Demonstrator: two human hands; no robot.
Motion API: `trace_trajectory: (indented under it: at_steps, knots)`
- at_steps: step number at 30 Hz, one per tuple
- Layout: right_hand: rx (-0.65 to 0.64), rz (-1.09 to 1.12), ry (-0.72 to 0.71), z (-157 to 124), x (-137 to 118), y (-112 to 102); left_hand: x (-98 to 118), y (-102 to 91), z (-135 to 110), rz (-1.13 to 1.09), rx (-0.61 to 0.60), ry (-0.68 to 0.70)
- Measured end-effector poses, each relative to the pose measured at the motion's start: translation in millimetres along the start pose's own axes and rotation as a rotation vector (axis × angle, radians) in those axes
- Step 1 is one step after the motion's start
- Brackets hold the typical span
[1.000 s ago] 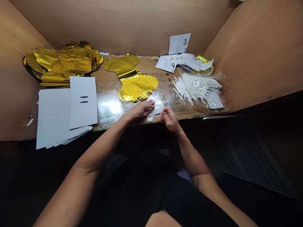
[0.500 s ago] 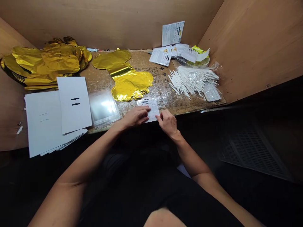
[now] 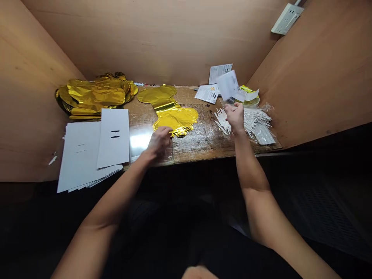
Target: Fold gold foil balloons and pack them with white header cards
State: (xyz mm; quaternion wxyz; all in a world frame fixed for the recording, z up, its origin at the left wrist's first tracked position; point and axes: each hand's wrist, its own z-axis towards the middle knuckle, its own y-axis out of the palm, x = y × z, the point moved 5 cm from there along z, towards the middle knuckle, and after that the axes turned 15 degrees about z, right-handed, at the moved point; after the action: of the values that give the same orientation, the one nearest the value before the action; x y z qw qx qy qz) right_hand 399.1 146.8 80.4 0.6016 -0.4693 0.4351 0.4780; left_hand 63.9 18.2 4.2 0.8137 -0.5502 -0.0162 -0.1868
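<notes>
My right hand is raised over the white sticks, its fingers closed at the lower edge of a card packet. That packet is white with small print and blurred by motion. On the left, my left hand hovers by the clear plastic bags, partly covering them. Its fingers are curled and slightly blurred, close to the lower edge of a gold foil balloon. Whether they pinch anything is hidden.
A pile of gold foil balloons lies at back left, with white slotted cards in front. Printed packets rest at the back right beside a yellow bag. Wooden walls enclose the bench; a power strip hangs top right.
The card packet has left the front edge and risen to the back right with my right hand. My left hand has let go of it and shifted left. The view has tilted up.
</notes>
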Motion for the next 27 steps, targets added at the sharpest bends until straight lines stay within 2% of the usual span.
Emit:
trace_trajectory:
  at_steps: [1,3,6,8,10,12,15,16,17,18,21,23,25,27]
  knots:
    - [0.017,-0.026,-0.029,6,-1,8,-3,2.8,13,0.093,-0.072,0.048]
    - [-0.02,-0.06,-0.054,-3,9,32,-3,10.1,33,0.267,-0.254,0.161]
    - [-0.237,-0.153,-0.084,-47,34,72,1,14.6,54,0.411,-0.46,0.248]
    - [-0.301,-0.224,-0.096,-74,45,80,7,13.8,64,0.416,-0.542,0.303]
    - [-0.305,-0.231,-0.078,-91,45,70,14,13.7,70,0.406,-0.612,0.364]
    - [-0.379,-0.14,-0.011,-105,39,47,22,14.7,74,0.426,-0.631,0.381]
    - [-0.6,0.101,0.157,-135,36,-6,33,18.7,78,0.476,-0.551,0.337]
    - [-0.588,0.147,0.188,-146,40,-31,36,21.0,78,0.484,-0.524,0.323]
    - [-0.516,0.121,0.204,-157,46,-58,37,23.7,79,0.488,-0.506,0.31]
    - [-0.379,0.04,0.203,-167,55,-87,37,26.2,79,0.492,-0.494,0.293]
    - [0.144,-0.342,0.157,-205,82,-174,33,30.7,78,0.505,-0.461,0.262]
    - [0.448,-0.573,0.124,-233,91,-218,32,31.1,75,0.505,-0.45,0.273]
    - [0.639,-0.764,0.062,-254,91,-243,35,29.5,68,0.497,-0.451,0.304]
    - [0.676,-0.824,-0.011,-258,84,-243,39,25.5,60,0.49,-0.468,0.324]
